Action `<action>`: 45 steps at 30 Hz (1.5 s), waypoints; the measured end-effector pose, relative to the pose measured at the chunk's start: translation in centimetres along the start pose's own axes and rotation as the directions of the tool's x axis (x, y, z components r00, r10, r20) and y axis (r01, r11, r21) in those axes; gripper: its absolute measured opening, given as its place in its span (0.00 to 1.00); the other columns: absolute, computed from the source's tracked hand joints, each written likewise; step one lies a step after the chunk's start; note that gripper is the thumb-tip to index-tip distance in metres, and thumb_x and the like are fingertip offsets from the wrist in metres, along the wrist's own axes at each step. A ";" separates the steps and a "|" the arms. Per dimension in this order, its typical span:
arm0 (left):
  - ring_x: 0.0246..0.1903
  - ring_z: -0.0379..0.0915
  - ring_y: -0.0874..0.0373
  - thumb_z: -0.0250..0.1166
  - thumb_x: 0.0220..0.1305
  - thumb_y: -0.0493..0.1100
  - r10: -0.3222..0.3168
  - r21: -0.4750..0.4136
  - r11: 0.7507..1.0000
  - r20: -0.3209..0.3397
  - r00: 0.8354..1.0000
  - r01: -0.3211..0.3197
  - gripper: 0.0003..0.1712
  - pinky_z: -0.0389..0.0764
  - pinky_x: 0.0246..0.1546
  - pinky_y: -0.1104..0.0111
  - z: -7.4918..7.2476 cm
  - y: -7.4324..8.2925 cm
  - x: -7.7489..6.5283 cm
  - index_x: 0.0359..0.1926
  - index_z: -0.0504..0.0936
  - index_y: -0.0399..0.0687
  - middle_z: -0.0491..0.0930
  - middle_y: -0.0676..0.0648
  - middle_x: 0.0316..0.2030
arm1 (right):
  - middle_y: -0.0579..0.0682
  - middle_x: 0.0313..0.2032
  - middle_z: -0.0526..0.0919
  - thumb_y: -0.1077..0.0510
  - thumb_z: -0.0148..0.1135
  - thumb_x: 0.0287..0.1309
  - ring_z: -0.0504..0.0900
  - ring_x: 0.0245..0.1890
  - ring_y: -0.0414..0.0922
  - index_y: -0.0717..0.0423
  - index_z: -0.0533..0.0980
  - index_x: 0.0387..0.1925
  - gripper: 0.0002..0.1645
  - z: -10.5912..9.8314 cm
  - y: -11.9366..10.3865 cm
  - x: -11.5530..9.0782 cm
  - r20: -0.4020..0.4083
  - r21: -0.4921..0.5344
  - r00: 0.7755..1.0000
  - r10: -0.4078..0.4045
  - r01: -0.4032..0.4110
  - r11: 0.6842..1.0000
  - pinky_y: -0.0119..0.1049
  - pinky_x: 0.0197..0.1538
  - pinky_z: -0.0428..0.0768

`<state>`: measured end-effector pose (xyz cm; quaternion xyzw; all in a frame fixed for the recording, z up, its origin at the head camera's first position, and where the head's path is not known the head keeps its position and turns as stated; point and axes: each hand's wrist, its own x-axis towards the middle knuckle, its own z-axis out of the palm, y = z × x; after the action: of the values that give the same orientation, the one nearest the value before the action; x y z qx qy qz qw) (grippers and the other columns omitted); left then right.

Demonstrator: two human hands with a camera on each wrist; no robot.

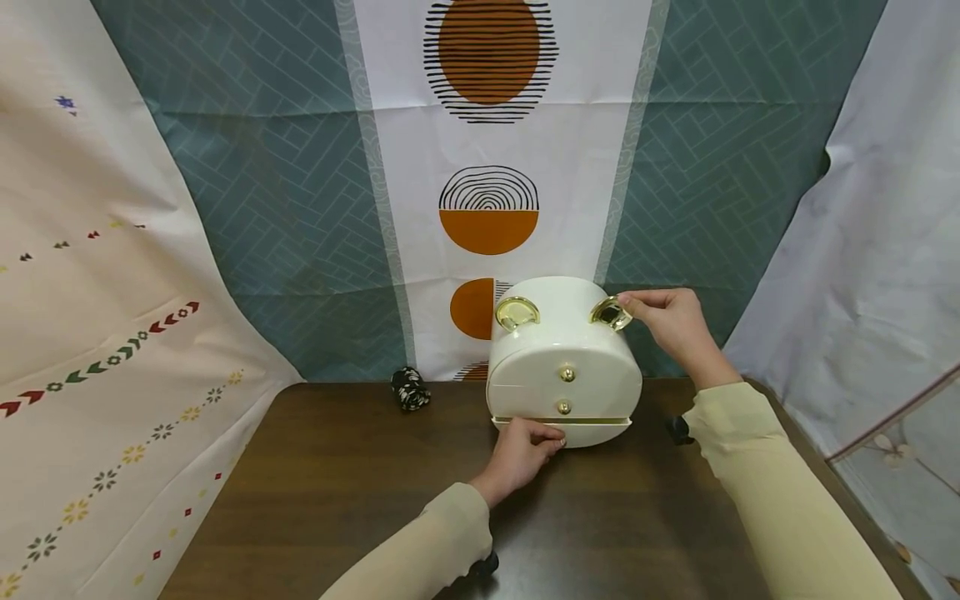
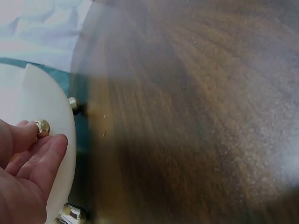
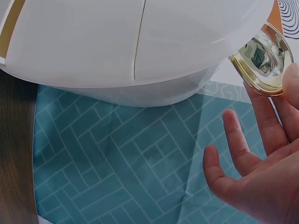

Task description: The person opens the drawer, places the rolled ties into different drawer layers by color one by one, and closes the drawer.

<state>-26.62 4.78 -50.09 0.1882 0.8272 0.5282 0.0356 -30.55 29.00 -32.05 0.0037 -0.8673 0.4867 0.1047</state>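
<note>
A white, round-fronted drawer box (image 1: 567, 346) with gold knobs and two gold ear-like discs on top stands at the back of the table. Its lowest drawer (image 1: 600, 434) sits slightly forward of the front, leaving a narrow gap above it. With thumb and fingers, my left hand (image 1: 517, 454) pinches that drawer's gold knob (image 2: 43, 127), which the hand hides in the head view. My right hand (image 1: 667, 325) grips the right gold disc (image 3: 266, 63) by its edge; the ring and little fingers stay off it. The left disc (image 1: 517, 312) is untouched.
A small black-and-white patterned bundle (image 1: 410, 389) lies at the table's back edge, left of the box. Behind hangs a teal and white cloth (image 1: 300, 208). Pale cloths drape down both sides of the brown wooden table (image 1: 337, 467). Short gold feet (image 2: 72, 213) support the box.
</note>
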 end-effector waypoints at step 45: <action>0.21 0.74 0.74 0.67 0.56 0.37 -0.009 -0.021 1.000 0.009 1.000 0.009 0.05 0.75 0.22 0.79 0.7 1.1 -3.6 0.34 0.88 0.48 0.87 0.53 0.31 | 0.58 0.57 0.76 0.32 0.60 0.51 0.66 0.65 0.55 0.55 0.79 0.51 0.37 -0.2 -0.6 -0.2 0.018 -0.015 0.999 0.034 -0.034 0.999 0.58 0.64 0.63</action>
<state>-22.79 4.53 -49.94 0.1865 0.8223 0.5359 0.0436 -30.29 28.82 -31.49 -0.0075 -0.8718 0.4818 0.0885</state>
